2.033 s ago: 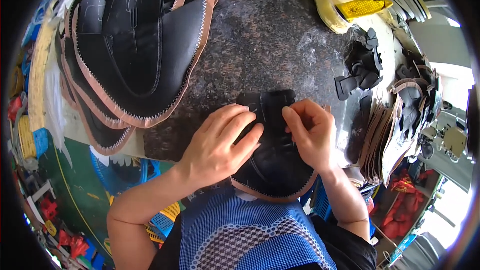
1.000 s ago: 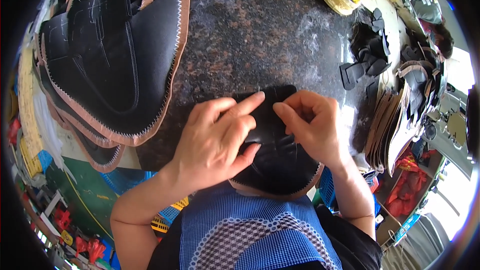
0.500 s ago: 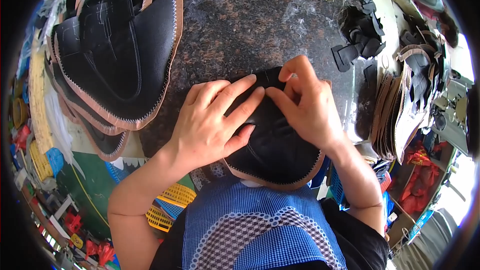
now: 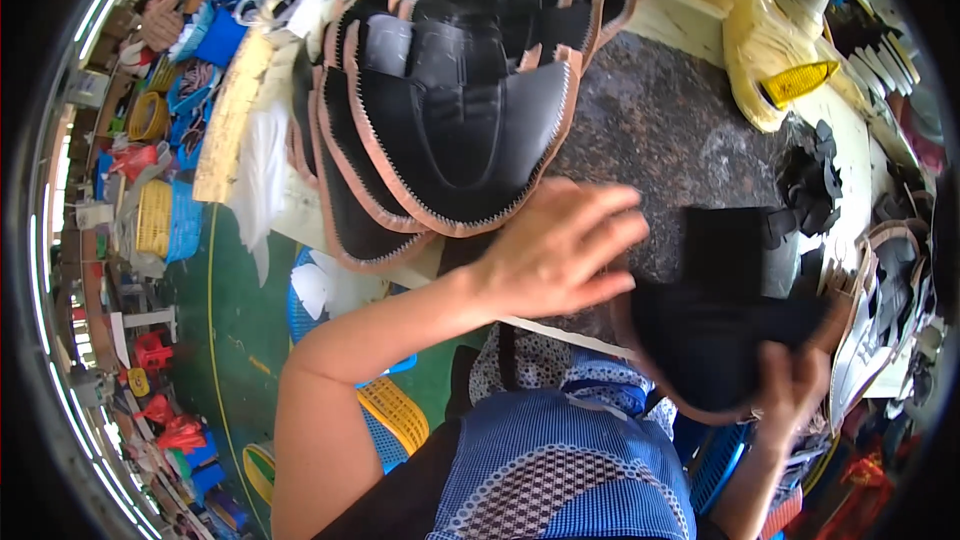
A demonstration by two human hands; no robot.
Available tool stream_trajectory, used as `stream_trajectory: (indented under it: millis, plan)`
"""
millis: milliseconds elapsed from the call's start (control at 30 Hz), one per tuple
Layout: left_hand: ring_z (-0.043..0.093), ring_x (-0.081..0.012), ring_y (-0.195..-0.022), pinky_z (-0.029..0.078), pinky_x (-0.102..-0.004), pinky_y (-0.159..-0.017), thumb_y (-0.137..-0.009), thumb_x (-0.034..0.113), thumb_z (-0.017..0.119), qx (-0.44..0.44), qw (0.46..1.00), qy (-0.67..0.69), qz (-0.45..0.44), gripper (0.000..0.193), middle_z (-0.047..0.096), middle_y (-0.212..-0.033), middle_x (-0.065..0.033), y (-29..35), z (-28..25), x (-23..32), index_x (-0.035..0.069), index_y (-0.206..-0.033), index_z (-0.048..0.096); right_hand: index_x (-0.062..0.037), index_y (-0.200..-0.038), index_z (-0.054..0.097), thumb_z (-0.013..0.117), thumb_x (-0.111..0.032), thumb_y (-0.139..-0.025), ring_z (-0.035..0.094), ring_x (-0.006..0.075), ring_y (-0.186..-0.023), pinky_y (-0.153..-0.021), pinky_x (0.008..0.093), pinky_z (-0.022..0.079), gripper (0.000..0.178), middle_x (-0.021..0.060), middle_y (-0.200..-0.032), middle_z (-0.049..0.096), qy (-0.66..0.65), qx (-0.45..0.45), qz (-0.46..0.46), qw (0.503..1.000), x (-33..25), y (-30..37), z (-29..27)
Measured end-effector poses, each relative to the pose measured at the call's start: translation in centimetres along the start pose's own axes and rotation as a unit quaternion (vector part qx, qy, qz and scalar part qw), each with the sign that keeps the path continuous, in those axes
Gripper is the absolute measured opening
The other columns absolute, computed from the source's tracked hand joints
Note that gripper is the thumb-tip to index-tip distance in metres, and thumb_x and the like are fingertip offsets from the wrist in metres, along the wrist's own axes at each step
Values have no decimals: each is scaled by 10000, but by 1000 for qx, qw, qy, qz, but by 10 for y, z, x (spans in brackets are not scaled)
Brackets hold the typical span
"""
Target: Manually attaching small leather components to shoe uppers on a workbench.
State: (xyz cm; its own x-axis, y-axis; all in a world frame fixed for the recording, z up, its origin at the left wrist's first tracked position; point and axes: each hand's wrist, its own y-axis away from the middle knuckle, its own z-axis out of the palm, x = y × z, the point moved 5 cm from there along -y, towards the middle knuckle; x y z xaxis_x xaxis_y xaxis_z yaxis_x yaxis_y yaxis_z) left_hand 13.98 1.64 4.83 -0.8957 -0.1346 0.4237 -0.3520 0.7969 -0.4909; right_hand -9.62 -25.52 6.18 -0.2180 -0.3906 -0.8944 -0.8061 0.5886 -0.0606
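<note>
One shoe upper [image 4: 715,345] over bench [image 4: 650,120] edge, long axis toe-toward-you; right fingers [image 4: 773,372] grip it, left fingers [image 4: 612,237] half-open, empty.

A head-worn fisheye looks down, close, over the worktable [image 4: 655,130], edges perhaps blurred

1. Blurred piece [image 4: 695,345], right of centre: black, brownish rim.
2. Stacked pieces [image 4: 400,130], upper centre: black, pinkish-tan borders, pale zigzag stitching.
3. Tabletop [image 4: 645,115], upper right: speckled dark brown-grey.
4. Apron [image 4: 545,475], bottom centre: blue-and-white check.
5. Floor [image 4: 245,290], left: green.

A mottled table [image 4: 640,110] bears stacked black pieces [image 4: 525,145].
</note>
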Motion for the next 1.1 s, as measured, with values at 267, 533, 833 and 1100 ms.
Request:
stream_trajectory:
  millis: [267, 533, 833, 1100]
  plan:
    - [473, -382, -1301, 376, -555, -1068, -822, 514, 813, 53, 840, -479, -250, 554, 560, -1336, -118, 26, -121, -114, 96, -1155, 665, 38, -1312, 625, 764, -288, -948, 665, 264, -1014, -898, 371, 540, 508, 164, -1129, 704, 365, 189, 127, 903, 132, -16, -277]
    - [655, -176, -1034, 500, -317, -942, -963, 89, 739, 130, 949, 42, -285, 317, 714, -1151, -82, 2, -141, -47, 8, -1248, 628, -39, -1142, 727, 733, -39, -915, 690, 225, -968, -805, 320, 550, 227, 112, -991, 700, 301, 64, -149, 940, -48, -65, -46]
    - [503, -399, -1309, 400, -504, -1113, -781, 213, 888, 55, 985, -88, -141, 754, 551, -1364, -202, -16, 6, 13, -4, -1402, 521, -52, -1170, 692, 686, 49, -792, 623, 311, -1096, -1007, 405, 521, 391, 114, -1027, 710, 388, -82, -299, 868, -13, -145, 41]
    - [674, -337, -1062, 545, -408, -933, -878, 243, 820, 28, 986, 158, -40, 463, 667, -1168, -175, -126, 36, 29, 1, -1238, 657, -42, -1178, 624, 693, 65, -780, 662, 305, -941, -850, 409, 541, 418, 100, -959, 691, 229, -121, -262, 930, -57, -129, 40]
